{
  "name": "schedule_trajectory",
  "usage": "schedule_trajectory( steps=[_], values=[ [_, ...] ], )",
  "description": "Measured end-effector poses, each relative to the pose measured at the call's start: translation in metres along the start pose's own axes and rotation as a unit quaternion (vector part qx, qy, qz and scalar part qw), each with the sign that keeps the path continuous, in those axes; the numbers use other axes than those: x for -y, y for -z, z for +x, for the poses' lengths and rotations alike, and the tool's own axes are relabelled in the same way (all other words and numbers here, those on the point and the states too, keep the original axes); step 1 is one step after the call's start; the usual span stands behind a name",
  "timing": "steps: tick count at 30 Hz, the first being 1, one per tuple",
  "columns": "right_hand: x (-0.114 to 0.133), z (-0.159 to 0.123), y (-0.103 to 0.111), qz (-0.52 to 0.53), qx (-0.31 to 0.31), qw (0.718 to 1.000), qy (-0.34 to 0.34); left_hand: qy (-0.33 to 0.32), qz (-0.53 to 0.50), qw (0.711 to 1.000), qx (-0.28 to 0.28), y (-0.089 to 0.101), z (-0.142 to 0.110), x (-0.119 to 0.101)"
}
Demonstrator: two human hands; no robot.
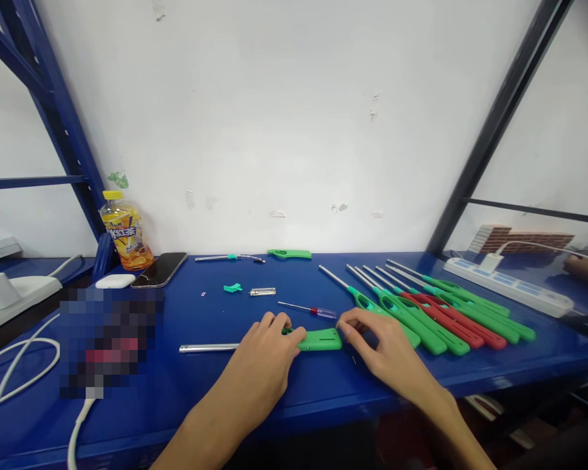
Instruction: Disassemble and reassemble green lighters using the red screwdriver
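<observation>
On the blue counter [176,313], the lighters [441,318] in the row at right look whole, tips far left, handles near right. The left hand [269,346] grips another lighter [322,339] at the near middle; its long axis runs left to right, metal tip left, green butt right. Whether its handle is fully closed I cannot tell. The right hand [379,336] has thumb and forefinger together by the butt; whether they pinch anything is unclear. Beyond lies the screwdriver [323,313]. A rod [214,258], a shell [291,254], a tank [263,292] and a trigger [232,287] lie loose, seemingly left unjoined.
</observation>
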State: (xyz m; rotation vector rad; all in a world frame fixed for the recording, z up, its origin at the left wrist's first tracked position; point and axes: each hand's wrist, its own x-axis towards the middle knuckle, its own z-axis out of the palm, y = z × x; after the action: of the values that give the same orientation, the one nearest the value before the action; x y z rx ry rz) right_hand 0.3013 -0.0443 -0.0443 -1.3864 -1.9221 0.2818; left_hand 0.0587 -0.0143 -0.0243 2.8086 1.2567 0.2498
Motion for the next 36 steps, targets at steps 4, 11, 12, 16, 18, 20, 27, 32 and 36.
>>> schedule_trajectory(
  steps=[4, 11, 12, 16, 18, 20, 27, 32, 36],
  values=[
    [-0.007, -0.015, 0.003, -0.010, 0.023, 0.998, -0.055, 0.001, -0.003, 1.000, 0.003, 0.000, 0.001, 0.001],
    [-0.025, -0.023, 0.013, 0.028, 0.072, 0.991, -0.111, 0.000, 0.002, 1.000, 0.004, 0.000, 0.001, 0.000],
    [-0.025, -0.021, 0.014, 0.032, 0.075, 0.989, -0.120, 0.001, 0.002, 1.000, 0.005, 0.000, 0.001, 0.000],
    [-0.024, -0.014, 0.014, 0.032, 0.080, 0.988, -0.126, 0.000, 0.002, 1.000, 0.004, 0.000, 0.001, 0.000],
    [-0.025, -0.014, 0.011, 0.024, 0.080, 0.990, -0.116, 0.000, 0.002, 1.000, 0.002, 0.000, 0.001, 0.000],
    [-0.027, -0.014, 0.009, 0.017, 0.074, 0.991, -0.107, 0.002, 0.002, 1.000, 0.001, -0.001, 0.001, 0.000],
    [-0.026, -0.013, 0.011, 0.080, 0.022, 0.988, -0.129, -0.003, 0.007, 1.000, -0.007, -0.003, 0.002, 0.001],
    [-0.037, -0.015, 0.018, 0.067, 0.053, 0.989, -0.121, -0.010, -0.001, 1.000, -0.012, -0.004, 0.001, 0.002],
    [-0.039, -0.015, 0.019, 0.039, 0.075, 0.991, -0.100, -0.009, -0.003, 1.000, -0.013, -0.004, 0.001, 0.002]
  ],
)
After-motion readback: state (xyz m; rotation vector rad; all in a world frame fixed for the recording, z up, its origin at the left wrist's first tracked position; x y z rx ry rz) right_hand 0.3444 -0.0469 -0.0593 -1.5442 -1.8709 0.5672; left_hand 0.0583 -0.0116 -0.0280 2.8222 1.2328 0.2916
